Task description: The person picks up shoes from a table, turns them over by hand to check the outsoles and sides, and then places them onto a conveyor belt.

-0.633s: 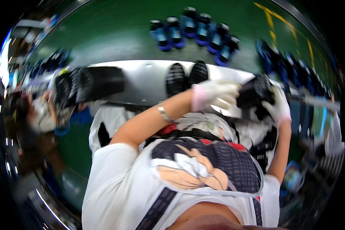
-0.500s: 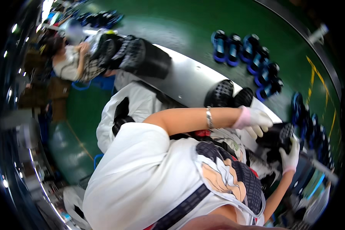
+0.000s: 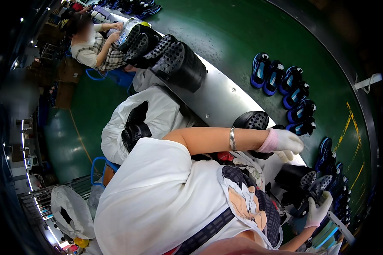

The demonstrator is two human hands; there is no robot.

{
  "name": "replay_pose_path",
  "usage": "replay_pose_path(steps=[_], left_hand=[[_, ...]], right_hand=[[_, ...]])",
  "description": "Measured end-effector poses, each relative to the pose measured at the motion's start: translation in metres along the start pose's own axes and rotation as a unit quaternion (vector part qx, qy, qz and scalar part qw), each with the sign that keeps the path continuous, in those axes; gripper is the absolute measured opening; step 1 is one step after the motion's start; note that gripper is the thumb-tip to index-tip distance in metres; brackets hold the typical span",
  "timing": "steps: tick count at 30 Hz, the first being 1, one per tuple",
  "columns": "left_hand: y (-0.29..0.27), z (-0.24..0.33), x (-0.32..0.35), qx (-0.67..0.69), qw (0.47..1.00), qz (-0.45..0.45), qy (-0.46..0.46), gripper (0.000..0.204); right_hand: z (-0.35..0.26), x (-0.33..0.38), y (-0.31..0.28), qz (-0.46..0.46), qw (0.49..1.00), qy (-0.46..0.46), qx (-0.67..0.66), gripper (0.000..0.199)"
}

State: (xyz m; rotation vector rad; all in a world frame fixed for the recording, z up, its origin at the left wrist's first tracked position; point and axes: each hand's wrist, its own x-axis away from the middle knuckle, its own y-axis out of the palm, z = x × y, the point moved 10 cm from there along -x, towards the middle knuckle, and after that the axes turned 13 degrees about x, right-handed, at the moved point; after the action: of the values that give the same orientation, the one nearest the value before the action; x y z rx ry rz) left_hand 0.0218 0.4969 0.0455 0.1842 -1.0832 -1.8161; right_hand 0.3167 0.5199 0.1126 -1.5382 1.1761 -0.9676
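My left hand (image 3: 286, 142), in a white glove with a pink cuff, is over the metal bench. Its fingers are curled under; what they hold, if anything, is hidden. My right hand (image 3: 319, 209), also gloved, grips a dark moulded shoe insole (image 3: 320, 185) by its near end. Beside that insole lies a black stack of similar pieces (image 3: 295, 176), with round dimples on the end. Just beyond my left forearm stands another dimpled black stack (image 3: 253, 120).
Tall stacks of black insoles (image 3: 181, 68) stand along the metal bench (image 3: 212, 91). A seated co-worker (image 3: 100, 46) handles clear plastic at the far left. Blue-and-black shoes (image 3: 291, 78) stand in rows on the green floor. White sacks (image 3: 119, 123) are at my left.
My view has shifted. The left hand's fingers, spread before, are now curled under. My right hand has drawn the insole slightly away from the stack.
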Motion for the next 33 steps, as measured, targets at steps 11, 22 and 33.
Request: replay_pose_path(steps=[11,22,33], left_hand=[[-0.019,0.072,-0.005,0.279,0.954,-0.01,0.106,0.031],[-0.19,0.116,0.059,0.105,0.89,0.313,0.316,0.033],[-0.265,0.133,0.034,-0.428,0.787,0.355,0.266,0.036]], right_hand=[[-0.245,-0.082,0.036,-0.075,0.931,-0.217,-0.283,0.061],[-0.353,-0.134,0.134,-0.28,0.941,-0.156,-0.11,0.044],[-0.357,-0.228,0.216,-0.263,0.943,-0.146,0.14,0.046]])
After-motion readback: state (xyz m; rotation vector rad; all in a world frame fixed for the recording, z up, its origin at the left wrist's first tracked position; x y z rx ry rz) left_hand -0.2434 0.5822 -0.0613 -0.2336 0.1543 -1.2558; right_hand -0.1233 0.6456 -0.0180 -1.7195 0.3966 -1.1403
